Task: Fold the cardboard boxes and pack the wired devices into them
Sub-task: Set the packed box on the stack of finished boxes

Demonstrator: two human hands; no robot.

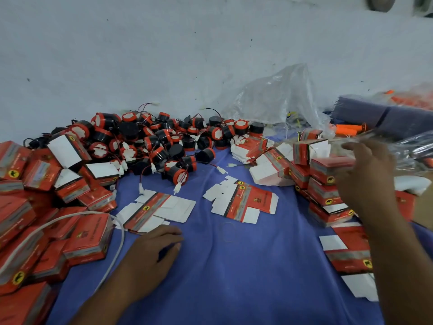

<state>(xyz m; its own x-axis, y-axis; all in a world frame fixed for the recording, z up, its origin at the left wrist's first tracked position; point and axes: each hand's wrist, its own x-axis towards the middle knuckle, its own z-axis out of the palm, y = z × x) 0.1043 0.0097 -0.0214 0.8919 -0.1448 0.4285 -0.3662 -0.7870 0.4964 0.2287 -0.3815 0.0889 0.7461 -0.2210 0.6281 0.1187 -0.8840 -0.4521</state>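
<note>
White wall (164, 55) ran across the far side, w/ a blue cloth work surface (234, 273) below it. Big heap of folded red cardboard boxes (35, 219) filled the left edge. A pile of round black-and-red wired devices (152, 141) sat far-centre against the wall, white plugs trailing. Crumpled clear plastic bag (281, 97) stood far right. Smaller stack of red boxes (325, 193) sat at right. Two flat unfolded red-and-white box blanks (154, 209) (243, 202) lay mid-cloth, apart from each other. Left hand (152, 252) rested on the cloth just near of the left blank, fingers loosely bent, nothing in it. Right hand (365, 174) was raised over the right stack, blurred; grip can't be told. Thin white cable (119, 242) looped over the left boxes. Rubber band (228, 232) lay on the cloth, centre.
</note>
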